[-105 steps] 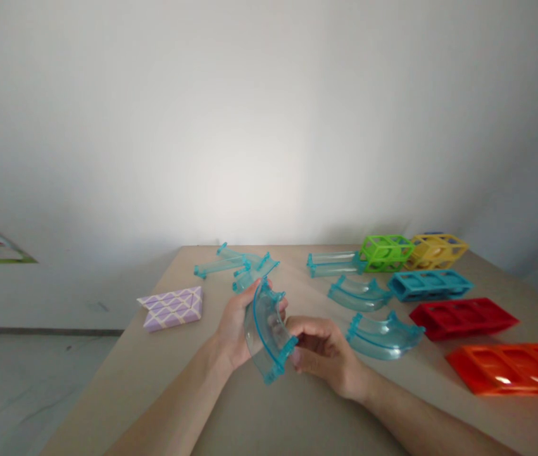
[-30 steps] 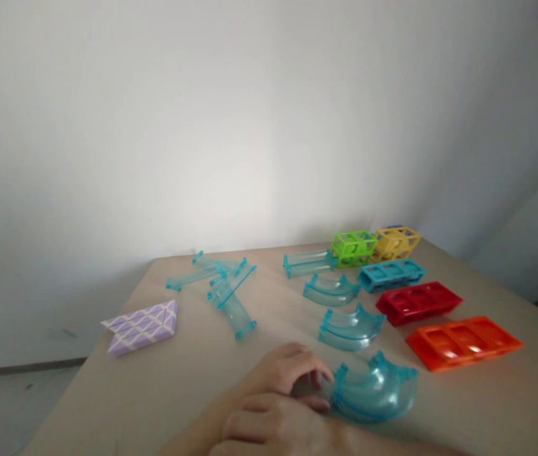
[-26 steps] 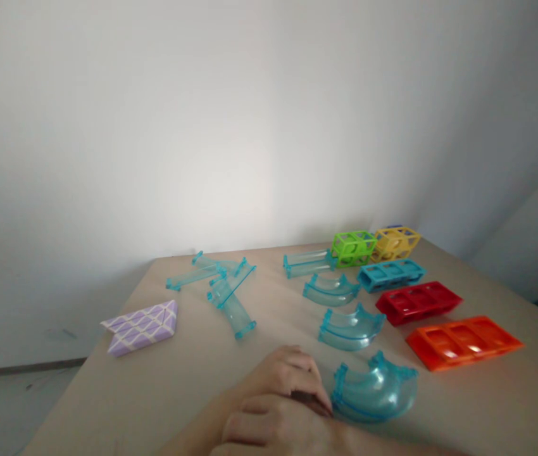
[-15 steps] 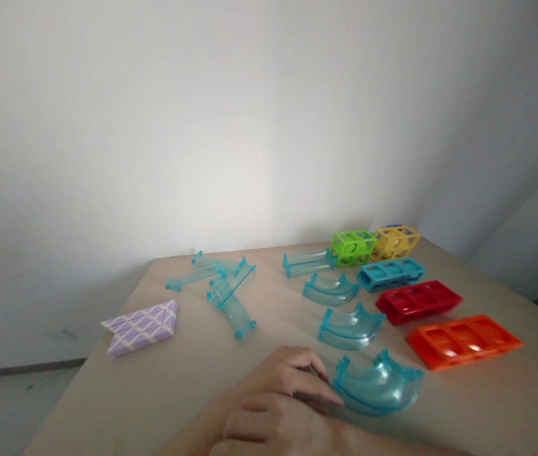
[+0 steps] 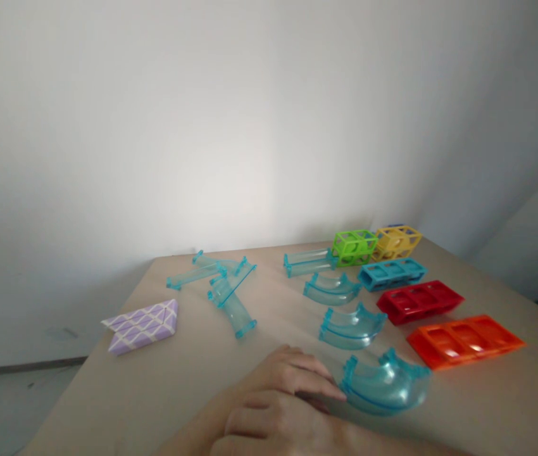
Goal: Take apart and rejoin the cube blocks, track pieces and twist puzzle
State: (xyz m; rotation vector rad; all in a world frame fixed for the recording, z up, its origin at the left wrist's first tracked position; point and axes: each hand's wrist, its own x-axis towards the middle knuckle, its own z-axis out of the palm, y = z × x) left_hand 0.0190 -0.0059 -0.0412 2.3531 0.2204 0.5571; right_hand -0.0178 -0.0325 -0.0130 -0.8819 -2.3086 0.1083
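Observation:
My left hand [image 5: 297, 375] lies on the table, its fingers stretched toward the nearest clear blue curved track piece [image 5: 387, 386]. Its fingertips are at that piece's left end; whether they touch it I cannot tell. Crossing over my left forearm, my right hand [image 5: 266, 421] rests with loosely bent fingers and holds no visible object. Its lower part is cut off by the frame. Behind the nearest piece lie a second curved track piece [image 5: 352, 329] and a third curved track piece [image 5: 332, 290], in a row going back.
Right of the curves lie orange [image 5: 466, 342], red [image 5: 421, 301] and blue [image 5: 392, 274] openwork blocks. Green [image 5: 354, 247] and yellow [image 5: 397, 242] blocks stand behind, beside a straight track piece [image 5: 311, 262]. Several track pieces [image 5: 233, 285] overlap at left, near a purple patterned folded block [image 5: 143, 326].
The nearest curved track piece has shifted slightly right. My left hand's fingers have straightened a little. My right hand stays nearly in place.

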